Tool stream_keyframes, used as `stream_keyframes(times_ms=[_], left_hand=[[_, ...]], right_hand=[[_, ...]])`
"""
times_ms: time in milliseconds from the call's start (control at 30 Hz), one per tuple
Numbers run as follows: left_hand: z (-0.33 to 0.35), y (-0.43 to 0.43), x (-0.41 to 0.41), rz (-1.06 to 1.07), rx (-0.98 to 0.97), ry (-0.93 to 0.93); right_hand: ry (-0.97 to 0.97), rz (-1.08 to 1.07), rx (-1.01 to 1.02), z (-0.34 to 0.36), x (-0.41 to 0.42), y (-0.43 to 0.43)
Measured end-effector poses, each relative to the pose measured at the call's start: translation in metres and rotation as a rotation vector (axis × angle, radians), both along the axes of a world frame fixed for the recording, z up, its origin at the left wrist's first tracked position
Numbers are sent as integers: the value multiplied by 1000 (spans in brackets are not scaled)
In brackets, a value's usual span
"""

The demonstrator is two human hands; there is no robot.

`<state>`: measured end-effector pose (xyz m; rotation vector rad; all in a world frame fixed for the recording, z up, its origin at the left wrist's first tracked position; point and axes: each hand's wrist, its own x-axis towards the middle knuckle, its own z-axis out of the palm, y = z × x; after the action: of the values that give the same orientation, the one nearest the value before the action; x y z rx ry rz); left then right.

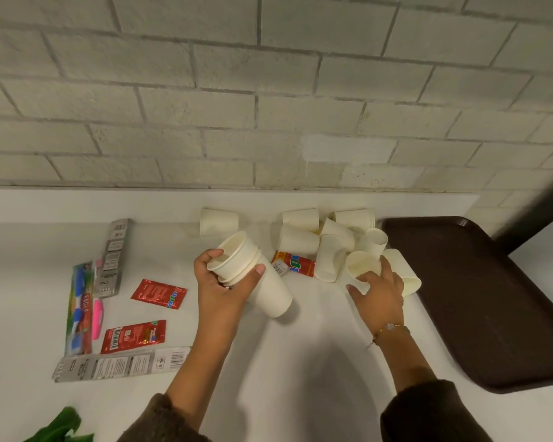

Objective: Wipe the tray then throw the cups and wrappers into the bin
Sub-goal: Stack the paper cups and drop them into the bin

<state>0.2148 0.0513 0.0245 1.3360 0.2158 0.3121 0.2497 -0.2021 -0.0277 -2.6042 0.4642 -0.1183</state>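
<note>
- Nearest, a green cloth [58,425] lies at the counter's front left corner.
- The left hand [219,282] is wrapped round a stack of nested cups [253,269], tilted, mouths toward the camera.
- The right hand [379,291] curls its fingers on a single cup [363,264] beside the loose cups [320,237].
- Wrappers [125,298] are scattered at left (one red sachet [292,263] among the cups).
- The brown tray [479,298] sits at right.
- Behind everything, a pale brick wall [268,90].

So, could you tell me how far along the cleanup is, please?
The tray sits bare, though wiping can't be confirmed. The left hand holds a nested cup stack; the right hand grips another cup. Loose cups and wrappers remain; no bin shows.
</note>
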Motion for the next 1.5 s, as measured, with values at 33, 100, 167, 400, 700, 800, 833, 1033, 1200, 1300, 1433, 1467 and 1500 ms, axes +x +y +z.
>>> stream_keyframes(times_ms=[33,100,167,400,700,800,833,1033,1200,1300,1433,1467,1500], left_hand=[[0,0,0,-1,-4,0],[0,1,0,-6,-9,5],[1,2,0,-5,-11,14],[14,1,-2,-28,-71,13],[9,-16,-12,-216,153,-3],[8,-16,-17,-359,219,35],[8,-11,-18,-399,205,44],[-5,32,29,-284,333,178],[-37,71,96,-184,630,340],[-46,84,132,-163,730,360],[-58,89,171,-192,571,450],[-59,89,175,-218,457,481],[-60,88,177,-254,358,501]], right_hand=[[-13,-12,34,-3,2,0],[-61,-50,139,-5,3,2],[-123,-56,247,-3,2,6],[-178,342,381,11,-33,55],[-255,540,632,40,-50,115],[-291,535,728,43,-49,118],[-284,526,747,43,-50,118],[-201,450,791,39,-50,112],[-164,350,801,28,-56,106],[-186,329,733,28,-56,104],[-217,306,651,29,-55,97],[-217,298,628,30,-55,95],[-220,286,611,30,-56,92]])
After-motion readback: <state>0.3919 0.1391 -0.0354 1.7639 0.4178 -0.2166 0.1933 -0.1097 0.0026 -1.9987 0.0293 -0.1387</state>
